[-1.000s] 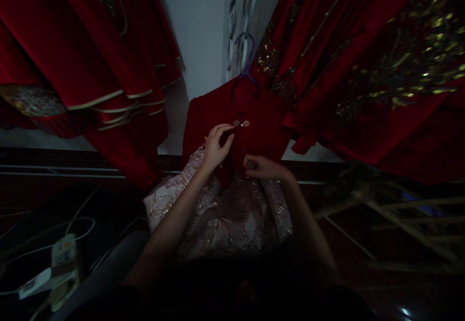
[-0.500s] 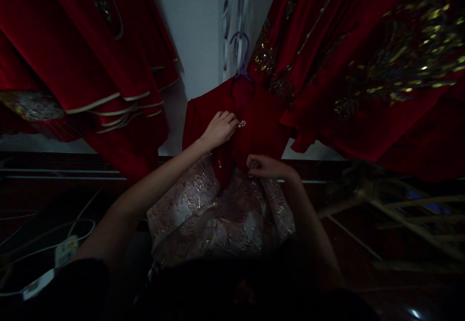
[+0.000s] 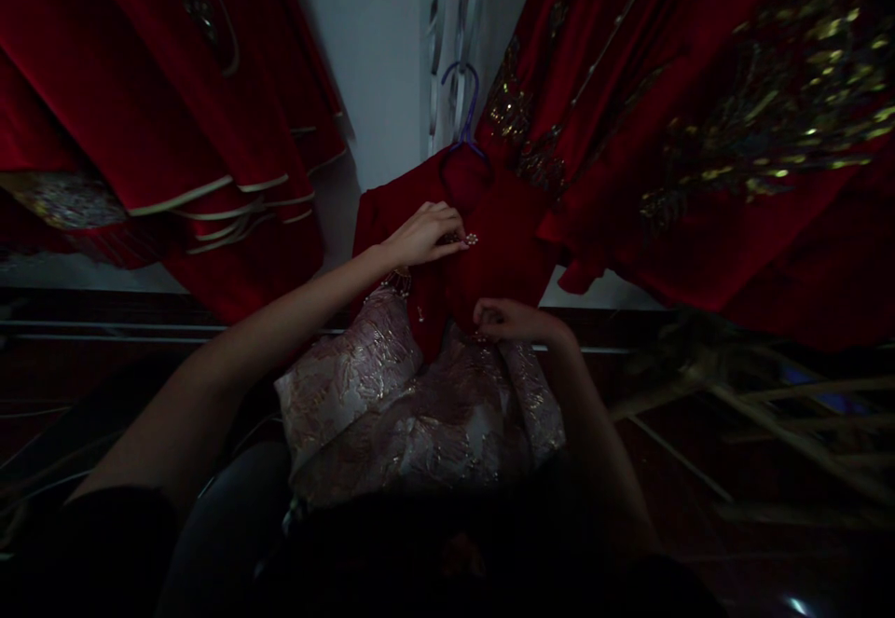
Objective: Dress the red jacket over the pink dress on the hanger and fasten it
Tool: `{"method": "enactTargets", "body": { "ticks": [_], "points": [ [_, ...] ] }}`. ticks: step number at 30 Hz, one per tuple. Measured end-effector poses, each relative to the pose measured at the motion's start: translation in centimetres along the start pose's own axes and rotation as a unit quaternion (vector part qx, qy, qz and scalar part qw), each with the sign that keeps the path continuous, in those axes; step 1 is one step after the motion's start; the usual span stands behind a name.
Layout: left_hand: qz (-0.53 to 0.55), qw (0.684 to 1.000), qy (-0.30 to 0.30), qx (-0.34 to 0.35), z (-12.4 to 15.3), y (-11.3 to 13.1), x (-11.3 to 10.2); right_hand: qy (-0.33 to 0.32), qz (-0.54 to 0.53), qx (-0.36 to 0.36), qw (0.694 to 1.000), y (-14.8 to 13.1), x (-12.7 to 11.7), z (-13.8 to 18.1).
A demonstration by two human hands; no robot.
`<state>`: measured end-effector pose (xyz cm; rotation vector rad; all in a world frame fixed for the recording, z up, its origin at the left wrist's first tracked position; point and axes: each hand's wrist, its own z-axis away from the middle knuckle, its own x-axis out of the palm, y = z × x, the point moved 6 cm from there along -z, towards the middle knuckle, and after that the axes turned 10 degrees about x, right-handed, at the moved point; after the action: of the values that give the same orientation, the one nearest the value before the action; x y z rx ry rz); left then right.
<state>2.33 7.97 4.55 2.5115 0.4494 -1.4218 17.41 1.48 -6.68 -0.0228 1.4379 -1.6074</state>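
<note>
A red jacket (image 3: 514, 240) hangs from a purple hanger (image 3: 470, 124), its front facing me. My left hand (image 3: 425, 234) lies across its upper front, thumb and fingertips pinched on the cloth of the front edge. A small flower-shaped pearl button (image 3: 473, 240) sits right at those fingertips. Lower down, my right hand (image 3: 517, 322) has its fingers curled on the jacket's lower front; what lies inside the curl is partly hidden. Beaded tassels (image 3: 398, 280) hang by my left wrist. A pale brocade skirt (image 3: 433, 422) with a metallic pattern spreads below the jacket.
Red garments with pale trim (image 3: 230, 180) hang at the left. More red garments with gold sequins (image 3: 797, 105) hang at the right. Behind the hanger stands a metal rail (image 3: 447, 31) against a pale wall (image 3: 370, 59). A wooden frame (image 3: 783, 413) is at the lower right.
My left hand has shifted slightly and its fingers have straightened near the pearl button, while its forearm has swung outward to the left. My right hand has hardly moved.
</note>
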Motion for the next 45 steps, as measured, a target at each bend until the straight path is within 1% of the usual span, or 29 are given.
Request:
{"method": "enactTargets", "body": {
  "ticks": [5,8,11,17,18,20,23,26,29,32,36,38,40,41,42,43,44,45],
  "points": [
    [0.034,0.999,0.006,-0.001,-0.1,-0.8,1.1,0.003,0.004,-0.005,1.000,-0.2,-0.2,0.0],
    [0.030,0.999,0.022,0.001,-0.2,-1.0,1.4,0.018,0.008,-0.005,1.000,-0.1,-0.5,0.1],
    [0.024,0.999,0.028,0.003,-0.2,-0.9,1.6,0.017,0.004,0.001,1.000,0.1,-0.5,0.1],
    [0.086,0.991,0.088,-0.054,-0.1,-2.0,1.9,0.019,0.003,0.018,1.000,0.3,-0.5,0.1],
    [0.085,0.991,0.085,-0.054,-0.1,-2.2,2.1,0.022,0.002,0.016,1.000,0.4,-0.6,0.1],
    [0.047,0.996,0.056,-0.042,-0.1,-2.4,2.6,0.031,-0.003,0.010,0.999,0.4,-0.7,0.1],
    [-0.062,0.998,-0.003,-0.031,0.0,-2.3,3.3,0.052,-0.010,0.002,0.999,0.5,-1.1,0.0],
    [-0.163,0.985,-0.026,-0.051,0.3,-1.9,3.0,0.055,-0.011,0.000,0.998,0.6,-1.2,-0.1],
    [-0.221,0.972,-0.042,-0.067,0.2,-1.4,2.6,0.052,-0.012,0.000,0.999,0.8,-1.2,-0.2],
    [-0.234,0.968,-0.056,-0.070,-0.1,-1.4,2.3,0.058,-0.013,-0.001,0.998,0.8,-1.3,-0.2],
    [-0.214,0.972,-0.057,-0.079,-0.3,-1.8,1.8,0.057,-0.015,0.004,0.998,0.8,-1.3,-0.1],
    [-0.205,0.975,-0.057,-0.065,-0.2,-1.7,1.6,0.057,-0.018,0.005,0.998,0.7,-1.3,-0.1],
    [-0.207,0.976,-0.064,-0.035,-0.1,-1.4,1.5,0.056,-0.016,0.003,0.998,0.6,-1.2,-0.1],
    [-0.212,0.975,-0.070,-0.018,0.0,-1.2,1.5,0.064,-0.013,-0.007,0.998,0.4,-1.2,-0.2],
    [-0.218,0.973,-0.076,-0.003,0.1,-1.1,1.6,0.091,-0.012,-0.024,0.995,0.1,-1.5,-0.2],
    [-0.224,0.971,-0.081,0.009,0.1,-1.1,1.6,0.139,-0.017,-0.045,0.989,-0.4,-2.0,-0.2],
    [-0.229,0.969,-0.085,0.016,0.2,-1.1,1.7,0.200,-0.027,-0.069,0.977,-1.0,-2.7,-0.1],
    [-0.233,0.968,-0.087,0.022,0.1,-1.1,1.8,0.267,-0.041,-0.093,0.958,-1.6,-3.4,0.1]
  ]
}}
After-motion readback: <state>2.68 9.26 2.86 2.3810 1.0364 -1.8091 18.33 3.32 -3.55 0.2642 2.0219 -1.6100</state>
